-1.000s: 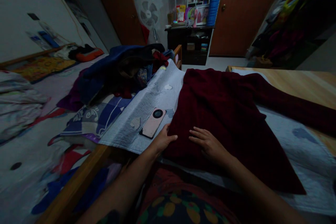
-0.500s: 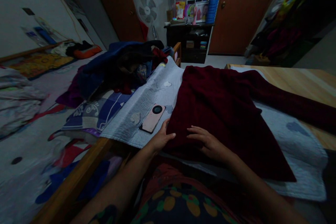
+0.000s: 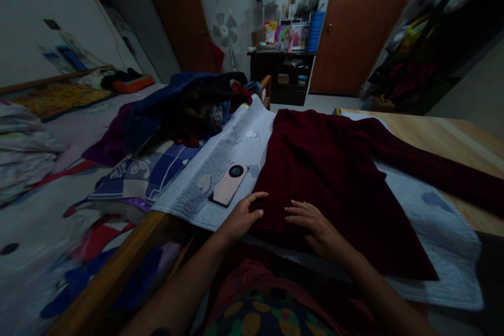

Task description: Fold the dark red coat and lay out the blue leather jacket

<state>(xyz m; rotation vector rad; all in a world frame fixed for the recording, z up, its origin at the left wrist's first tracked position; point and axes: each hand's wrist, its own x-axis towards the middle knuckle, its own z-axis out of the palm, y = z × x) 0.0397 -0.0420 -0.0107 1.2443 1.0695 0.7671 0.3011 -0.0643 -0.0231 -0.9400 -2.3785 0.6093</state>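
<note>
A dark red long-sleeved top (image 3: 326,178) lies spread beneath and beyond a person's two bare hands. The left hand (image 3: 241,219), thumb and fingers parted, is at its near left edge; the right hand (image 3: 315,224), fingers loosely extended, is over its lower part. Neither grips anything; whether they press the cloth cannot be told. The top appears laid out, one sleeve stretched far to the right; creases remain beyond the hands. Under it is a pale blue quilted pad (image 3: 183,199), partly covering a wooden tabletop (image 3: 444,136). A pink smartphone (image 3: 226,191) rests just left of the left hand; farther left, heaped clothes (image 3: 157,110). Well beyond stand a fan (image 3: 225,30) and dark cabinet (image 3: 260,71) in a dim room.
</note>
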